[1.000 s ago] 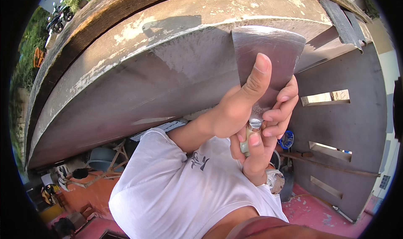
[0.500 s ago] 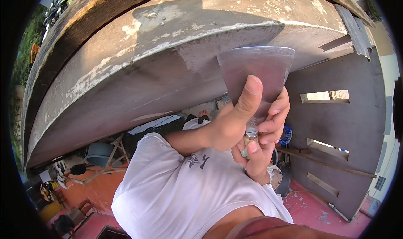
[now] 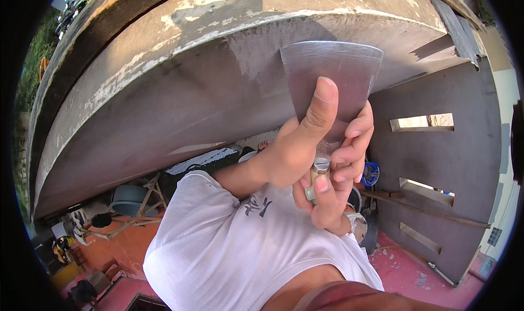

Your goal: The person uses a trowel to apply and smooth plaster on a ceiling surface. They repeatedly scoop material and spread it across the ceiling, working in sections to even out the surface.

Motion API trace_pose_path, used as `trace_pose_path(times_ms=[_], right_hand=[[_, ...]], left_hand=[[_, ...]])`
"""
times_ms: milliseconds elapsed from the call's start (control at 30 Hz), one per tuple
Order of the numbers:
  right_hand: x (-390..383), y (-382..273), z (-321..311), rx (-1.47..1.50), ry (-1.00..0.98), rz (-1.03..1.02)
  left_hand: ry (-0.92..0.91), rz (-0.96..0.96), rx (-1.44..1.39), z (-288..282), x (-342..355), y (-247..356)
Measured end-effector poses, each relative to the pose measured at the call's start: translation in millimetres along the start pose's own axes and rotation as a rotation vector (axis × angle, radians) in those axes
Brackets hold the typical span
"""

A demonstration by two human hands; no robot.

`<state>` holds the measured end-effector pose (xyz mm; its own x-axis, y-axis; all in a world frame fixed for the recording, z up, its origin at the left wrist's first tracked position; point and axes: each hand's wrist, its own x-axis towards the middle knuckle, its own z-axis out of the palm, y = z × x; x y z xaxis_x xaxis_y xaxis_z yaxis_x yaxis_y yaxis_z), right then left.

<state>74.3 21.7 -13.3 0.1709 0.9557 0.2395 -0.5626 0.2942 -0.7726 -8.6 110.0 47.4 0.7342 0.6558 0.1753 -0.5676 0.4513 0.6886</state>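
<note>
In front of my chest is a wide putty knife [image 3: 337, 71], its flared metal blade pointing toward the top of the picture. My left hand [image 3: 295, 147] presses its raised thumb flat on the near face of the blade; its other fingers are mostly hidden behind. My right hand [image 3: 333, 191], with a watch [image 3: 357, 223] at the wrist, is closed round the pale handle [image 3: 311, 191], its thumb on it and its fingers curled beside the blade. The blade edge overlaps the smooth grey plastered face [image 3: 180, 93]; whether it touches, I cannot tell.
A weathered wooden plank [image 3: 82, 54] runs along the curved plastered top. At right stands a grey wall [image 3: 436, 158] with slots. A grey basin [image 3: 131, 202] and a wooden frame [image 3: 155, 193] are at lower left; a blue round thing [image 3: 371, 173] lies beyond my right hand.
Both hands have moved the putty knife a little toward the top of the picture, its blade reaching further over the grey face. The grip looks the same.
</note>
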Motion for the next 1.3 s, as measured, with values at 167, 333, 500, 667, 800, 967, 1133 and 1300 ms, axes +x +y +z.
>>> trace_pose_path(times_ms=[167,333,500,667,800,967,1133,1300], right_hand=[[3.8,-8.4,5.9,-0.108,-0.032,-0.051],[-4.1,-8.2,-11.6,-0.207,-0.04,0.003],[-3.1,-10.3,-5.2,-0.16,-0.017,-0.008],[-5.5,-6.3,-14.8,-0.246,-0.023,-0.018],[2.2,-13.6,3.8,-0.135,-0.028,-0.048],[-12.1,7.8,-24.9,-0.098,-0.063,-0.094],[6.3,-10.3,6.0,-0.019,0.068,-0.072],[5.5,-15.1,-1.8,-0.289,0.122,-0.091]], left_hand=[[0.005,0.014,0.033,5.4,1.9,7.9],[0.024,0.043,0.03,0.5,0.6,-4.6],[-0.014,0.044,0.0,3.8,4.0,-0.3],[0.007,0.029,0.027,1.3,1.0,-0.4],[-0.043,-0.001,-0.028,3.7,1.3,6.0],[-0.061,-0.004,-0.06,6.5,4.9,6.9],[-0.066,0.024,-0.031,2.5,3.9,4.3],[-0.095,0.044,-0.054,5.3,7.2,5.5]])
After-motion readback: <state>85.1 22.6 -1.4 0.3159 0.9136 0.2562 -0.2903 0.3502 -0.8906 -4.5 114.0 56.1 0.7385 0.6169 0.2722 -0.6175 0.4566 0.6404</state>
